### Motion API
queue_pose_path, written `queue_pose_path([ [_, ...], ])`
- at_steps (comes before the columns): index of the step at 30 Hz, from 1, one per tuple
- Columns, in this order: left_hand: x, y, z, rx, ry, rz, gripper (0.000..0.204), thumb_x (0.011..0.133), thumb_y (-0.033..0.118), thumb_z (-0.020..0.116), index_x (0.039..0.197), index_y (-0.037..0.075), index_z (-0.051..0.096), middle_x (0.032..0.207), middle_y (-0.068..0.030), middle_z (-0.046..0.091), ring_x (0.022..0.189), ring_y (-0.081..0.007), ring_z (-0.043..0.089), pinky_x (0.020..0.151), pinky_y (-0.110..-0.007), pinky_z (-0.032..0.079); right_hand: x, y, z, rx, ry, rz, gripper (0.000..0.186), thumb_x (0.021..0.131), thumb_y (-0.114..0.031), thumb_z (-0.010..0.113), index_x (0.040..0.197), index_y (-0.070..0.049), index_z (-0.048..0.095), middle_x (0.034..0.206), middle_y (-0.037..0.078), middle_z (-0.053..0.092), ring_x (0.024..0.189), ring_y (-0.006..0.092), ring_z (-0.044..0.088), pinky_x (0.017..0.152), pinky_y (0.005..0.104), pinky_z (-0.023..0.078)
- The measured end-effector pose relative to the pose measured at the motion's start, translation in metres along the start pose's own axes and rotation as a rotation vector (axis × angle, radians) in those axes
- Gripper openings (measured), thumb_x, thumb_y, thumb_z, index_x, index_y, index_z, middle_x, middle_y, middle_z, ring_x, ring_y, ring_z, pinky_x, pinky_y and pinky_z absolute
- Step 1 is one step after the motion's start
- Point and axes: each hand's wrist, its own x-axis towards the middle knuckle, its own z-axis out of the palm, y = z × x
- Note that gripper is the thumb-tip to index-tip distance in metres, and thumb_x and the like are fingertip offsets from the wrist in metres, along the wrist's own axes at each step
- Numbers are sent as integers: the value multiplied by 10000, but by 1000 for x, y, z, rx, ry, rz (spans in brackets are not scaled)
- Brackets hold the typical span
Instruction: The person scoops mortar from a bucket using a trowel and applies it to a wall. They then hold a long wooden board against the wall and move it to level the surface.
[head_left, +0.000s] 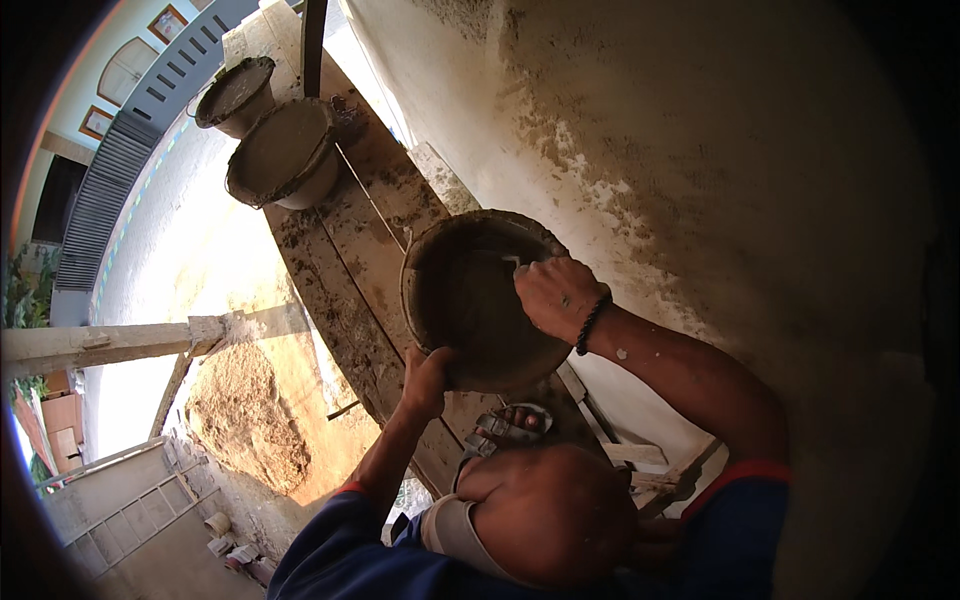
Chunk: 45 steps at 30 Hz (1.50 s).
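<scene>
Grey, wet-looking mix [285, 150] fills the larger bucket [318, 184] at the upper left of the frame nearly to its crusted rim, and a smaller bucket [250, 120] just beyond it, nearer the top edge, holds a similar grey load. Both stand at the far end of a plank platform [335, 270] smeared with dried splashes. A third container, a dark round tub [411, 285], sits at the centre of the frame with its mouth facing up toward the view; its inside is coated dark grey, and how deep the contents are I cannot tell in the shadow.

The left grip [426, 382] is clasped on the tub's lower-left rim, thumb over the edge. The right grip [558, 298] is closed around a pale metal piece [513, 261], mostly hidden by the fingers, over the right part of the tub's mouth. The tub thus lies between the two, directly touching the left one.

Below the tub, a sandalled foot [520, 422] rests on the planks. A stained wall [740, 200] fills the right side, and a sandy heap [245, 415] lies at the lower left.
</scene>
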Motion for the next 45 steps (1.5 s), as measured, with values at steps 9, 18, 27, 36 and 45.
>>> queue_pose_path([
  [9,3,-5,9,-13,25,118,289,740,34,545,1007,-64,594,872,-97,637,729,-190,626,646,-313,528,-49,-15,-3,19,-126,-302,126,735,-120,565,711,-58,672,707,129,665,710,270,680,628,370,548],
  [18,1,0,16,33,49,96,290,728,25,528,993,-77,587,864,-103,639,734,-192,625,650,-313,516,-15,-4,-54,-374,59,-53,124,739,-143,593,820,-53,618,721,98,613,713,245,629,552,373,485],
  [27,1,-25,24,-43,102,204,320,726,9,526,1033,-55,588,902,-90,642,795,-189,632,702,-301,512,34,-37,-24,-467,-352,31,207,785,-150,585,939,-96,711,851,59,675,860,260,657,612,464,514],
  [36,-7,-35,22,112,66,282,391,696,82,540,1059,-65,558,942,-125,632,843,-192,585,769,-311,472,38,14,-36,131,-1090,128,279,830,-279,555,904,-30,658,770,137,660,652,238,643,567,381,518],
  [45,-9,-40,22,36,29,363,388,709,64,519,1077,-52,563,949,-102,632,847,-190,581,768,-311,473,-27,8,22,1319,-671,416,317,895,-323,525,970,-23,590,719,104,594,551,170,578,451,314,466],
])
